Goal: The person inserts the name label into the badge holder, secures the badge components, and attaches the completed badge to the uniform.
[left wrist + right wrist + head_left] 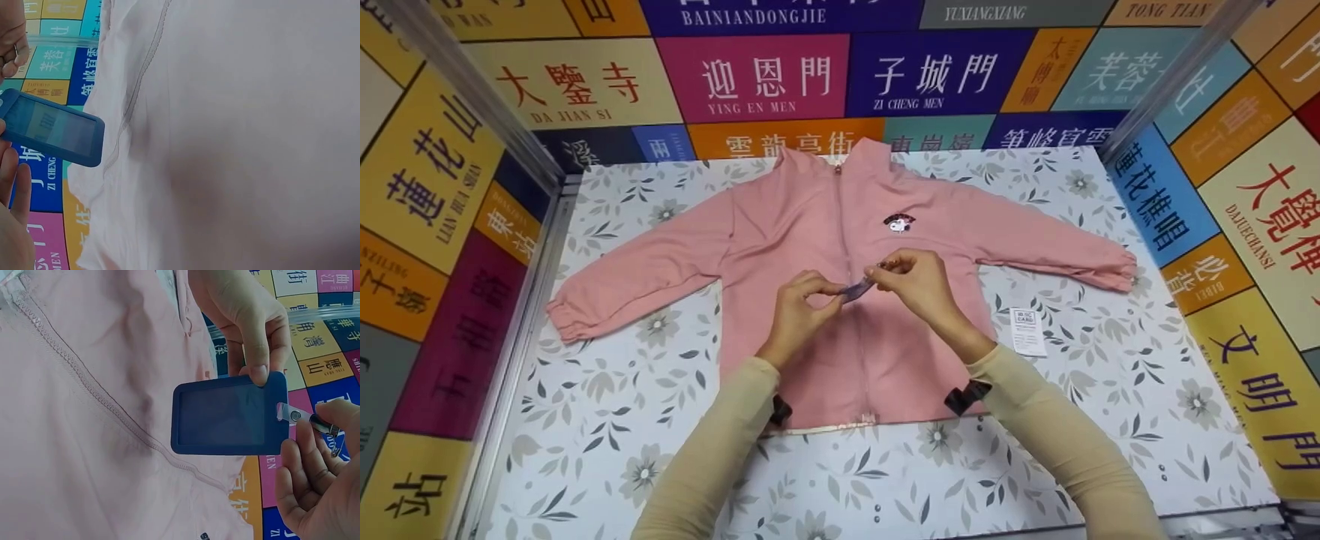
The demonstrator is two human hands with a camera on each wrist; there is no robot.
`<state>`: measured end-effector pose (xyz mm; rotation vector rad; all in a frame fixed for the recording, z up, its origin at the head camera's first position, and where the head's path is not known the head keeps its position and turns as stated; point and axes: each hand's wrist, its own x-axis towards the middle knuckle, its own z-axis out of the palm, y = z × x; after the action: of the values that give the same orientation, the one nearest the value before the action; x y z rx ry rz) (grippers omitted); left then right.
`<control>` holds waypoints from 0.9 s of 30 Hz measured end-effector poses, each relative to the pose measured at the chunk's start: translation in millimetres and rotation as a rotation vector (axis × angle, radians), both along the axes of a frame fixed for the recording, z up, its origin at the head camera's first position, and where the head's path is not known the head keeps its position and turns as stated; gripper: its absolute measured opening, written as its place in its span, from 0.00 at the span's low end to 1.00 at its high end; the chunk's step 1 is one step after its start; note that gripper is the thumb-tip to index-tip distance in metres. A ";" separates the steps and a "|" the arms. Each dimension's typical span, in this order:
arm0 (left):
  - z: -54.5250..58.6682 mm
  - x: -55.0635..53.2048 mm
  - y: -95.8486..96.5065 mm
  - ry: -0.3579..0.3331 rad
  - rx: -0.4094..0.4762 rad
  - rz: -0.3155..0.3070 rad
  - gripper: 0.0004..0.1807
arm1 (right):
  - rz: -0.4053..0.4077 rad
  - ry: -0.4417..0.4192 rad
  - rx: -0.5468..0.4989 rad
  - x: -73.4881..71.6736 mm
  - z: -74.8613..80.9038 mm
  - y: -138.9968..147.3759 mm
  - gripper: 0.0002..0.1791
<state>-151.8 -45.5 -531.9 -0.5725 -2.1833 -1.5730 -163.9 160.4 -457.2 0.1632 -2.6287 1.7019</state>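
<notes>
A blue badge holder with a clear window is held over the pink jacket. My left hand pinches the holder by its edge, thumb on its face in the right wrist view. My right hand holds the metal clip, which joins the holder through a short clear strap. Under both hands the jacket lies spread flat, zipper closed down the front and sleeves stretched out to either side. A small dark and white emblem sits on its chest.
A white printed card lies on the floral-patterned table, right of the jacket. Panels with coloured lettering rise at the back and both sides, with metal frame posts at the corners.
</notes>
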 end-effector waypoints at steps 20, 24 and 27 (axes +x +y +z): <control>30.0 12.5 -0.1 -0.159 0.091 0.006 0.11 | 0.092 0.022 -0.047 -5.8 1.7 5.1 0.09; 32.6 11.6 -0.8 -0.178 0.097 -0.005 0.12 | 0.107 0.035 -0.039 -8.2 3.3 7.0 0.10; 35.0 11.0 -1.3 -0.175 0.098 -0.015 0.13 | 0.117 0.049 -0.033 -10.0 4.5 8.0 0.11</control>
<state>-140.8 -46.7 -496.9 -0.4373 -2.2141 -1.7877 -173.9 168.4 -452.7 0.3603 -2.6027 1.7496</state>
